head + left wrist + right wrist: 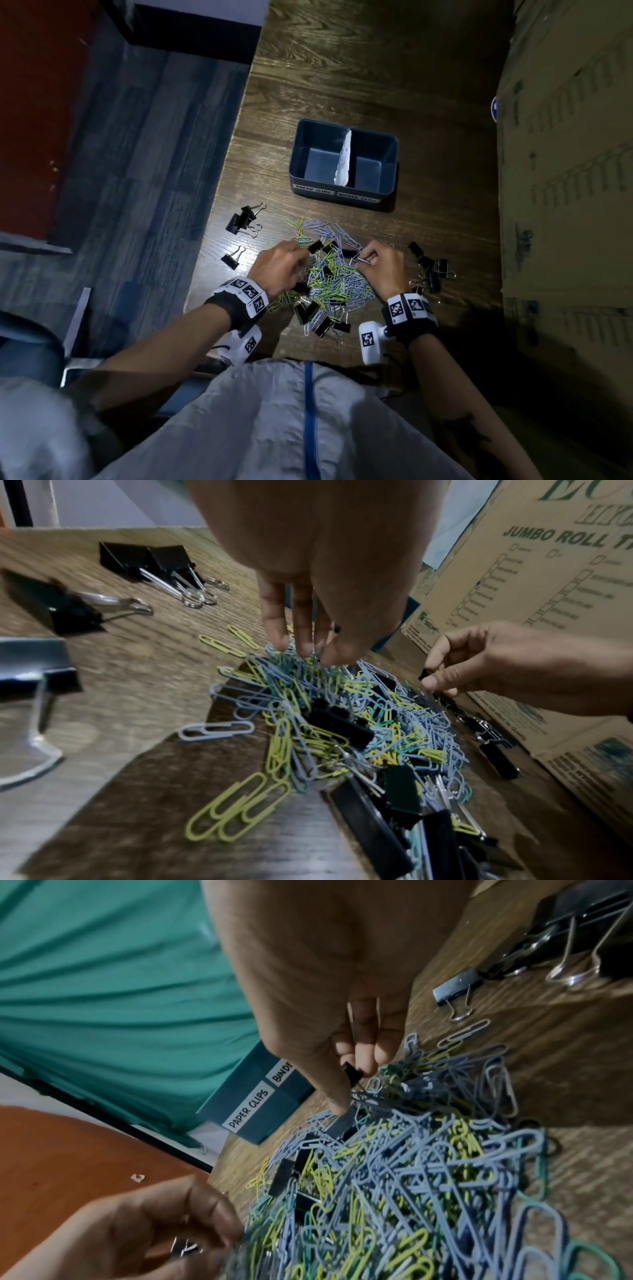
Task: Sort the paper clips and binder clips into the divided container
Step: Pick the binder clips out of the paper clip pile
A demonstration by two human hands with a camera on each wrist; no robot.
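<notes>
Head view: dark blue divided plastic container [343, 161], both halves seemingly bare, beyond the tangled heap of coloured wire paper clips [329, 274] on the wood-grain table [376, 85]. Worth lifting straight up, shaking strays loose.

Left wrist view: left hand [318, 569], fingers [274, 626] dipped into the heap; hold unclear.

Right wrist view: right hand [329, 974] pinching a small black binder clip [352, 1070], wire handles between fingers.

A brown wooden table [342, 85] stood in the middle. A big cardboard box [565, 171] with green print sat along its right side. Grey floor [137, 154] lay to the left, with a red-brown panel [34, 120] past it.
</notes>
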